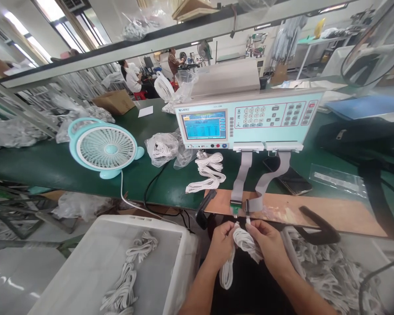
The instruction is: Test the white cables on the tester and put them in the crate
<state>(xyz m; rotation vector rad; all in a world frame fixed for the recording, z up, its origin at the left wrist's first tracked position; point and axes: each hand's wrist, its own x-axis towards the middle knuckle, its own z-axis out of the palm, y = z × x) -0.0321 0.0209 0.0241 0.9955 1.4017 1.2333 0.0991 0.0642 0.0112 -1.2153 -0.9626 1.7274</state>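
Note:
Both my hands hold one coiled white cable (239, 247) just below the edge of a wooden board (315, 210). My left hand (221, 243) pinches one plug end up at a green connector (235, 209). My right hand (265, 240) holds the other plug end at the neighbouring connector (248, 210). Grey ribbon cables (241, 175) run from these connectors up to a pale blue tester box (246, 120) with a lit screen and keypad.
A white bin (98, 262) with a few cable coils sits at lower left, and another full of cables (331, 271) at lower right. A teal fan (105, 148), bagged cables (162, 148), loose coils (208, 173) and a phone (290, 179) lie on the green bench. People work at the far back.

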